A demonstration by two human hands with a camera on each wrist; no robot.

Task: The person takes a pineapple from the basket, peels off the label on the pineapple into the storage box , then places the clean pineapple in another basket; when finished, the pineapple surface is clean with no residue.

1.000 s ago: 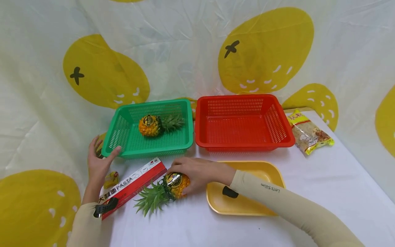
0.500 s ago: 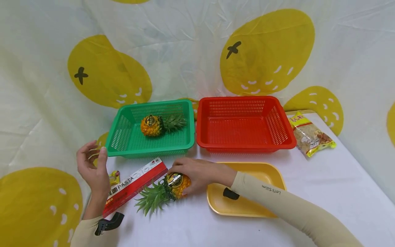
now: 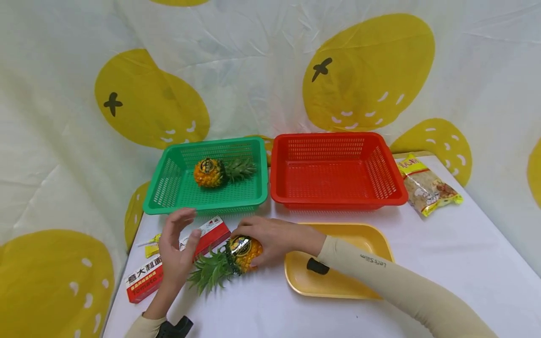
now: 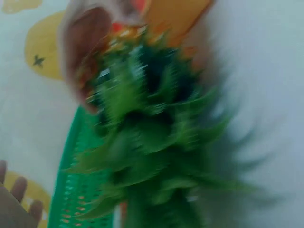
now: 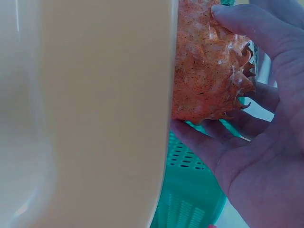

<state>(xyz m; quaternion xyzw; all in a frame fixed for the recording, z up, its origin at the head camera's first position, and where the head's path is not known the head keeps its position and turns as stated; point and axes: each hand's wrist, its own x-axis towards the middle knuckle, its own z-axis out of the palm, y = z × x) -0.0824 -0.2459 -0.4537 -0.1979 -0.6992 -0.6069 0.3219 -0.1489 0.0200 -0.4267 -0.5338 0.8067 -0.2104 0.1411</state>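
My right hand grips the orange body of a small pineapple, which lies on the white cloth with its leafy crown toward the left. In the right wrist view, thumb and fingers curl round the pineapple. My left hand is raised left of the crown, above a red and white pasta box, with nothing in its loosely bent fingers. The crown fills the blurred left wrist view. A second pineapple lies inside the green basket.
Beside the green basket stands a red basket. The yellow tray sits under my right forearm. At the right lies a clear and yellow food bag. A small yellow packet is partly hidden behind the pasta box.
My left hand has left the green basket's left corner and moved right and toward me, near the pineapple's crown. The right hand has kept its grip on the pineapple.
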